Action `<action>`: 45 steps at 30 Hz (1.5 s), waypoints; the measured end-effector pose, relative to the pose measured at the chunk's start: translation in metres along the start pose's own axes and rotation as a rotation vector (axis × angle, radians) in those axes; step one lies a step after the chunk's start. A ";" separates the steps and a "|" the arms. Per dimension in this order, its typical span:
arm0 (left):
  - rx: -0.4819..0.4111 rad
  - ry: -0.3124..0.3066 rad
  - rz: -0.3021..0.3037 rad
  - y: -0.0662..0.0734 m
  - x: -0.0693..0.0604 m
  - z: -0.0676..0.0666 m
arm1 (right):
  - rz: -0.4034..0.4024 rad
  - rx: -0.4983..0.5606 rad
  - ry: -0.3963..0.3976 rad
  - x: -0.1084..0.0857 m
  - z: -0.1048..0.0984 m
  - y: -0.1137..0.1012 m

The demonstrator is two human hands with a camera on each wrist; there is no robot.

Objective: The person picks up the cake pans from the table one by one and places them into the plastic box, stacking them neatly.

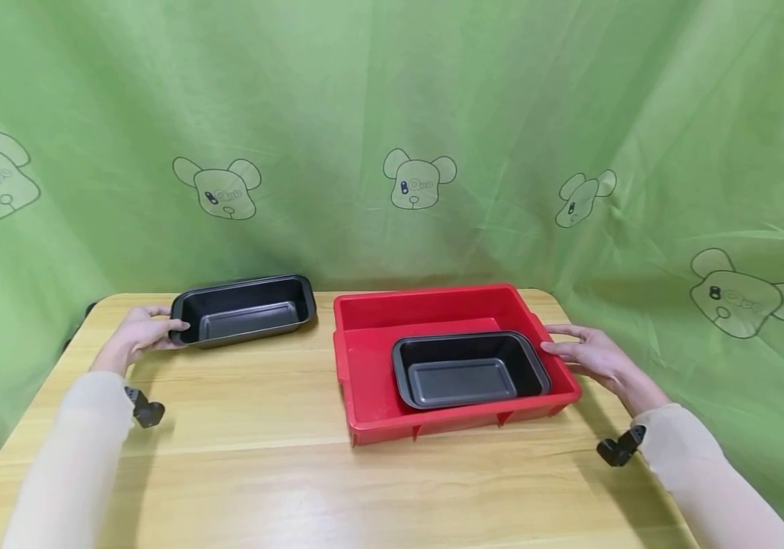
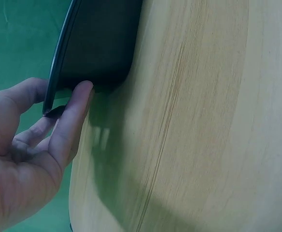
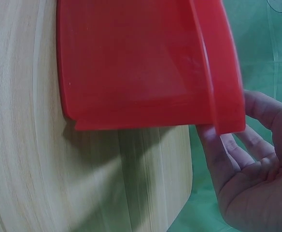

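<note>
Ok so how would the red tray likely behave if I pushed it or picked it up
The red tray looks like plastic and holds a crisp shape, so it's probably stiff. Broad and low, it seems unlikely to tip when pushed. Tilting might make the pan inside slide, since there's room beside it.

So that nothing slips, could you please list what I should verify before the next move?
1. Left grip around the end rim of the outer pan: ok.
2. Right grip at the right rim of the red tray: ok.
3. Inner pan within the red tray, opening upward: ok.
4. Outer pan apart from the red tray: ok, a gap shows.
5. Red tray resting flat on the table: cannot tell.
6. Firmness of either grip: cannot tell.
</note>
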State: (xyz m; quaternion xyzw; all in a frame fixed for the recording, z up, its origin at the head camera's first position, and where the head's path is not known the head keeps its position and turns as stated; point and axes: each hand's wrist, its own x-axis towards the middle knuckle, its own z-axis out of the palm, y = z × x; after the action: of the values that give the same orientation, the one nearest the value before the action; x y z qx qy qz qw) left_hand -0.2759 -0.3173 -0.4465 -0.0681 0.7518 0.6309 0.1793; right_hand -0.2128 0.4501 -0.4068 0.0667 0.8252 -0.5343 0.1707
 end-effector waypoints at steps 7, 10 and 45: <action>-0.064 -0.021 -0.011 -0.005 -0.001 0.002 | 0.005 0.002 0.000 0.001 0.000 0.002; -0.098 -0.018 -0.014 -0.005 -0.001 0.004 | 0.003 0.001 -0.002 0.001 -0.001 0.002; -0.079 0.081 -0.005 0.002 -0.047 0.016 | 0.010 -0.007 0.005 0.001 -0.002 0.000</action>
State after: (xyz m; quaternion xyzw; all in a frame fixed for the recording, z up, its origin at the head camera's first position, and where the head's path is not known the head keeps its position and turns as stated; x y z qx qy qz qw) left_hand -0.2297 -0.3073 -0.4305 -0.1024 0.7329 0.6562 0.1477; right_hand -0.2140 0.4521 -0.4066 0.0714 0.8273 -0.5303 0.1714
